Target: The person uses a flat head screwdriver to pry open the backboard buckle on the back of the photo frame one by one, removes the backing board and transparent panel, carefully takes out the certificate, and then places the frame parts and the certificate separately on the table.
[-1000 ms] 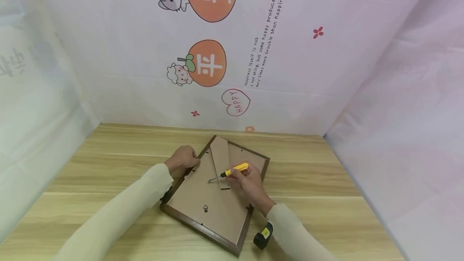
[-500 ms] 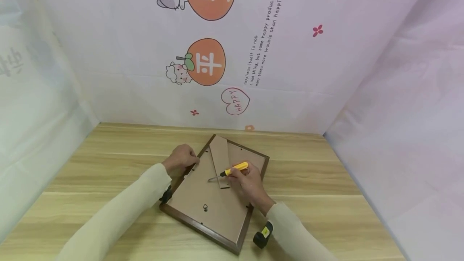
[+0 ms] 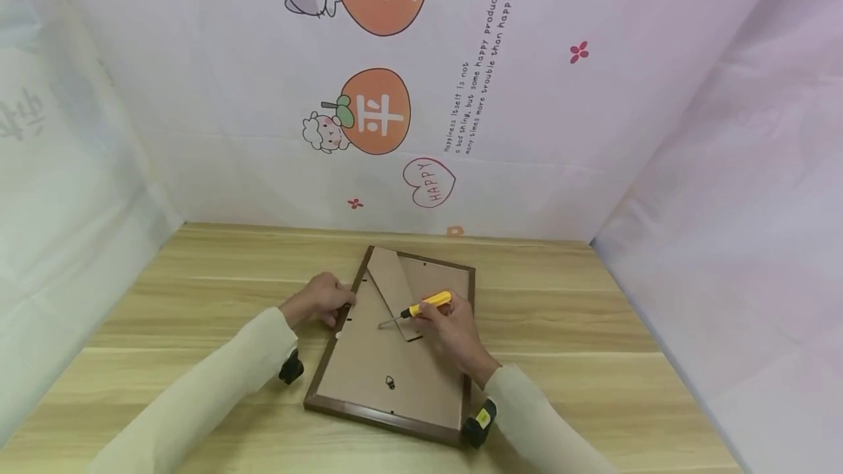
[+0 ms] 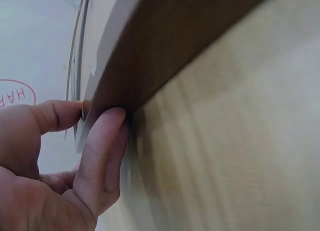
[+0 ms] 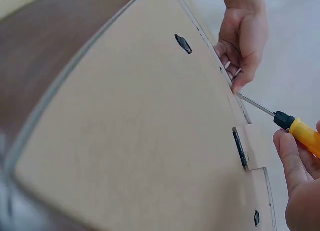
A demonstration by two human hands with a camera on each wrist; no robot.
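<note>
A picture frame [image 3: 369,417] with a dark brown rim lies face down, its tan backboard [image 3: 369,357] upward. A hinged stand leg [image 3: 390,280] lies on the backboard in the upper part. My left hand [image 3: 324,298] grips the frame's left rim; in the left wrist view, thumb and fingers [image 4: 97,151] pinch the rim from both faces. My right hand [image 3: 456,335] holds a yellow-handled screwdriver [image 3: 431,304] over the board, shaft pointing left. Whether its tip touches the board I cannot tell.
Small black tabs [image 5: 257,218] line the board's edge, and a black hanging ring [image 3: 391,382] sits near the lower end. A wood-grain table [image 3: 560,313] bears the frame. Printed white cloth [image 3: 527,93] stands behind and at both sides.
The picture frame has turned counterclockwise, its lower end swinging right and its upper end left. My left hand has shifted slightly left with the rim. The right hand and screwdriver stay nearly still.
</note>
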